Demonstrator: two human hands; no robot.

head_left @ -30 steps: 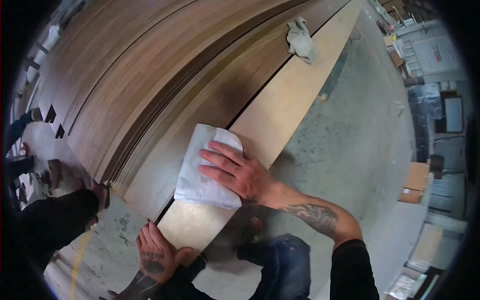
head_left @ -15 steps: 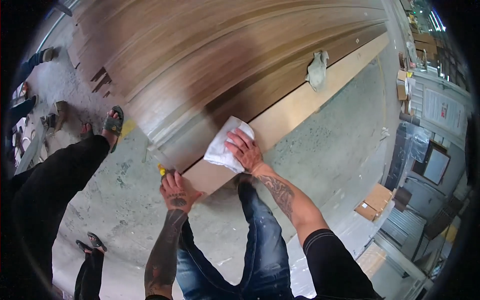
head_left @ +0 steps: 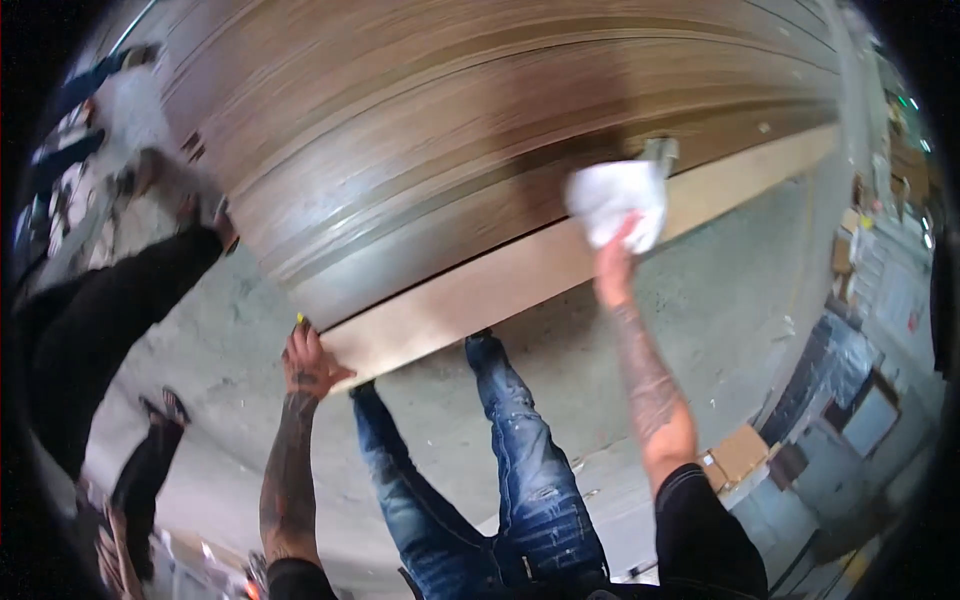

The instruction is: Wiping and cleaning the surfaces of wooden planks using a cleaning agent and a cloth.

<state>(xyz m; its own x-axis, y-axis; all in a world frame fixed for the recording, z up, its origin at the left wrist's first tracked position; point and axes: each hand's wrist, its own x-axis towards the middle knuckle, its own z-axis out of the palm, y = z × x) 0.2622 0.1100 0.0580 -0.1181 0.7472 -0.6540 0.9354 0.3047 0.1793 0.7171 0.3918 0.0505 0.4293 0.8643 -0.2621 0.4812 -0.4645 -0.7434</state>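
A long pale wooden board [head_left: 480,295] runs slantwise along the near side of large brown wood panels [head_left: 400,170], with a thin dark gap between them. My left hand [head_left: 308,364] grips the board's left end, its thumb along the near edge. Farther right, my right hand [head_left: 614,266] is closed on a bunched white cloth [head_left: 622,195] over the board and the panel's edge; both are smeared by motion. A greyish cloth [head_left: 661,150] shows just behind the white one, partly hidden by it.
To the left stands another person in black trousers [head_left: 130,285]; a further person's sandalled foot [head_left: 174,407] is at the lower left. A cardboard box [head_left: 738,452] and plastic-wrapped goods [head_left: 825,365] are at the right. Concrete floor [head_left: 690,300] lies beneath the board.
My right hand has slid the white cloth right and away along the board, close to the greyish cloth. My left hand stays at the board's end. The whole view has shifted.
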